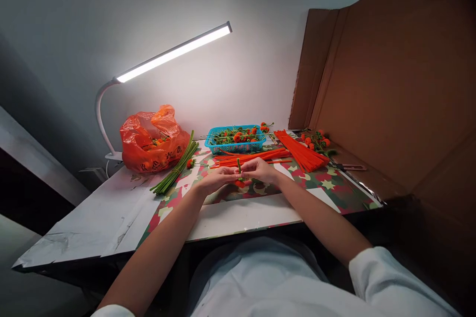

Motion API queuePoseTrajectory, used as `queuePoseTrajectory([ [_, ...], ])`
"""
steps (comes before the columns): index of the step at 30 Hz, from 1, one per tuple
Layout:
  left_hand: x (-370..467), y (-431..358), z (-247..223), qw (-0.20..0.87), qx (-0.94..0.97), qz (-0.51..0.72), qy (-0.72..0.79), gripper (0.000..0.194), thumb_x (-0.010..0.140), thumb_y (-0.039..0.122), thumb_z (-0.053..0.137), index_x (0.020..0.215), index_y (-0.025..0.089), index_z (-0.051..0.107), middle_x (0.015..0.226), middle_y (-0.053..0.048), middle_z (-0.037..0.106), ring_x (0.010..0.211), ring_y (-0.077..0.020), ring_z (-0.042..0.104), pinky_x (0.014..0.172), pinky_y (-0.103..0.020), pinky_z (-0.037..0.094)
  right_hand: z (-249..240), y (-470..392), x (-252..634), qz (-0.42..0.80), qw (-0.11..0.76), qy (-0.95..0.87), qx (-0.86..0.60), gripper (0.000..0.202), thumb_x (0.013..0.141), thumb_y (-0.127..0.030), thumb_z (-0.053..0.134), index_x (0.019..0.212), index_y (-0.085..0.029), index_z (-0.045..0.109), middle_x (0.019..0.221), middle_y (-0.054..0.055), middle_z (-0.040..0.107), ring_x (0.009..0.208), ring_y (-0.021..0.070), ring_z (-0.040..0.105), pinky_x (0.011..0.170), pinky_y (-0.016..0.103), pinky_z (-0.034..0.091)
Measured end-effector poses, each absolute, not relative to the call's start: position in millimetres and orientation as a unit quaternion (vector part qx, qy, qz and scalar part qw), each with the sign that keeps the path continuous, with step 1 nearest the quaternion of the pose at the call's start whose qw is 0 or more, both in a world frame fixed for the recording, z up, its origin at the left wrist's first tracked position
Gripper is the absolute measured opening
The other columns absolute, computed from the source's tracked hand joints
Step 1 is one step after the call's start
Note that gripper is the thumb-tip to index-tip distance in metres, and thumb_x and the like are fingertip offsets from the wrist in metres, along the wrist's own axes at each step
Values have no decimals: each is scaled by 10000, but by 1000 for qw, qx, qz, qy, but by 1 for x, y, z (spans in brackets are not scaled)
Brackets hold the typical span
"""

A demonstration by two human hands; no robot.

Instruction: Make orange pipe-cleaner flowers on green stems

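Bench centre: our left hand (pixel 219 177) and right hand (pixel 260 169) pinch one green stem (pixel 239 166) with an orange pompom (pixel 240 184) at 6 o'clock. We judge it light, bendable; hold the stem, sparing the soft head.

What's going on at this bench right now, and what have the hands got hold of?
A person seated at the table holds a small orange-and-green flower piece between the left hand and the right hand, its green stem pointing up. Beyond the hands lie orange sticks, a blue basket of finished-looking pieces, a bundle of green stems and an orange plastic bag. A lit desk lamp hangs above.
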State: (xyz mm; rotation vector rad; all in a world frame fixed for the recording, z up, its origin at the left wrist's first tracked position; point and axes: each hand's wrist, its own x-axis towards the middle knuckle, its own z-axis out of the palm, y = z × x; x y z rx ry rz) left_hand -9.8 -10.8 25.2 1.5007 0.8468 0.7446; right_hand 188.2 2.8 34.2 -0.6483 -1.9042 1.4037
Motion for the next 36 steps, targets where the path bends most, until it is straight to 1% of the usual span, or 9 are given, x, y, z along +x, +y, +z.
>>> queuePoseTrajectory([
  [4, -10, -11, 26, 610, 637, 304, 359, 260, 672, 366, 760, 709, 129, 660, 711, -35, 629, 705, -151, 593, 677, -269, 447, 37, 1, 189, 524, 332, -745, -246, 400, 580, -484, 773, 693, -112, 683, 611, 12, 632, 567, 124, 553, 543, 244, 432],
  [7, -9, -9, 24, 605, 630, 322, 366, 260, 678, 372, 753, 720, 128, 673, 758, -53, 644, 726, -154, 606, 691, -273, 468, 33, 3, 189, 491, 362, -747, -264, 376, 594, -486, 764, 664, -133, 657, 628, 9, 630, 593, 134, 563, 578, 257, 443],
  [11, -6, -9, 21, 570, 623, 380, 377, 320, 703, 393, 723, 893, 140, 679, 908, -80, 653, 770, -158, 618, 710, -286, 493, 24, 11, 187, 433, 417, -741, -301, 354, 642, -482, 736, 672, -146, 628, 629, -3, 604, 606, 131, 534, 599, 263, 427],
  [13, -2, -10, 19, 541, 625, 417, 379, 391, 646, 339, 778, 975, 171, 649, 1005, -64, 636, 774, -140, 611, 700, -267, 492, 21, 14, 187, 410, 435, -736, -317, 348, 664, -478, 716, 664, -148, 604, 607, -12, 576, 586, 123, 502, 575, 254, 401],
  [15, 3, -11, 16, 511, 626, 450, 379, 457, 574, 280, 827, 974, 193, 624, 1034, -37, 622, 757, -121, 601, 676, -245, 485, 19, 16, 186, 394, 446, -732, -331, 335, 685, -467, 694, 654, -151, 585, 592, -19, 555, 568, 117, 477, 556, 247, 378],
  [19, 10, -11, 12, 490, 616, 489, 377, 375, 595, 316, 814, 871, 177, 601, 840, 1, 643, 721, -120, 599, 677, -247, 482, 18, 17, 185, 378, 463, -724, -343, 293, 721, -435, 653, 680, -153, 586, 596, -20, 546, 564, 118, 477, 560, 250, 382],
  [23, 8, -11, 15, 520, 593, 490, 371, 425, 643, 413, 776, 928, 159, 587, 707, 8, 651, 632, -118, 605, 647, -260, 493, 15, 18, 183, 378, 477, -715, -343, 267, 737, -414, 630, 719, -149, 604, 622, -7, 573, 585, 130, 521, 577, 257, 414],
  [31, 3, -8, 15, 578, 538, 490, 370, 479, 610, 453, 801, 935, 168, 595, 688, 28, 624, 571, -77, 600, 621, -223, 516, 14, 14, 181, 390, 480, -720, -316, 275, 762, -411, 605, 815, -144, 642, 731, 44, 669, 682, 167, 619, 640, 282, 494],
  [36, 1, -8, 16, 594, 544, 465, 369, 404, 687, 452, 750, 909, 153, 593, 692, -21, 638, 561, -108, 618, 571, -242, 518, 18, 9, 181, 343, 499, -724, -331, 225, 742, -393, 636, 712, -171, 623, 685, 32, 618, 657, 166, 571, 608, 280, 467],
])
